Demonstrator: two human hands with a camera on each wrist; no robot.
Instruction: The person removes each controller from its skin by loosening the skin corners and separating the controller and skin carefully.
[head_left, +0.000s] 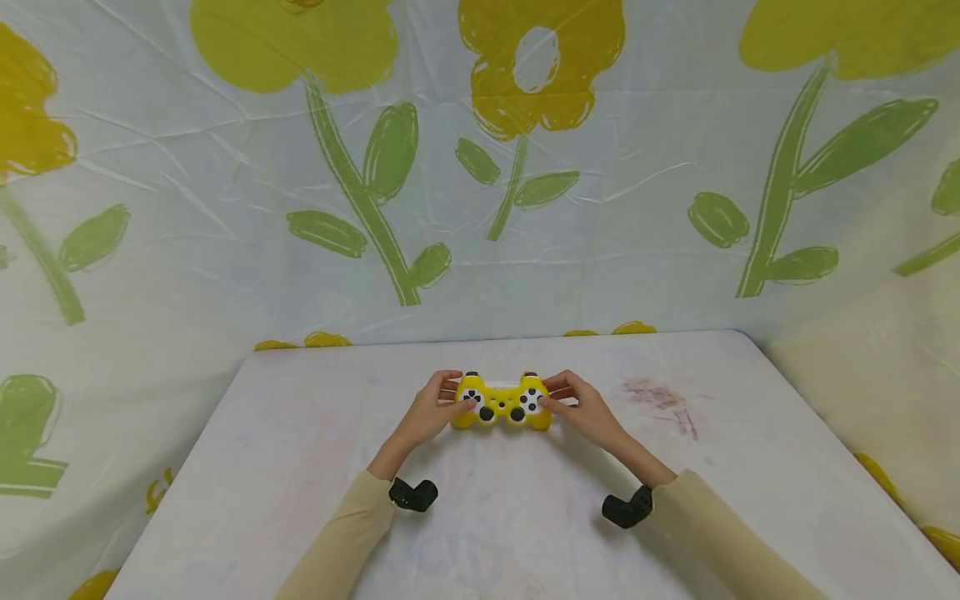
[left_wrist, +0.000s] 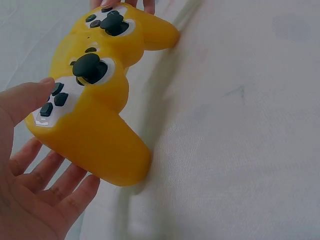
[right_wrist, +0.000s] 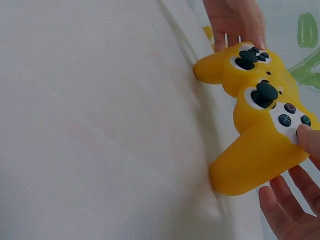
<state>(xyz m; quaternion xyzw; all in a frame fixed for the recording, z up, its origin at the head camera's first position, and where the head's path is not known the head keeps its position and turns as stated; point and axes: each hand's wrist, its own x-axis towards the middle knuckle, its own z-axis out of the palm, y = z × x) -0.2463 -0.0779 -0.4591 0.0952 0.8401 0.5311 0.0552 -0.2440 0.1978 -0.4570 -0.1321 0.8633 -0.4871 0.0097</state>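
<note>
Backdrop: pale sheet (head_left: 645, 208) printed with yellow flowers and green stems, hung behind and to both sides. Surface: white cloth-covered counter (head_left: 300, 467), a faint reddish stain (head_left: 663, 400) right of centre.

Item: yellow gamepad (head_left: 503, 402), black sticks and buttons, lying on the counter near its middle, grips toward you.

Left hand (head_left: 431, 410): your thumb rests at the left button cluster and your fingers reach round the far side of the left grip; they look loosely extended, more a cradle than a clamp.

Right hand (head_left: 588, 408): the same on the other side, thumb at the face buttons, fingers spread below the right grip in the wrist view, lightly holding.

Also present: beige sleeves; a black wrist camera (head_left: 412, 494) on each forearm.

Risk, as a judgement: with both holds this loose, lifting could let the smooth shell slip or tilt out; an uneven pull from one side would twist it, and a pressing thumb may trip buttons.
</note>
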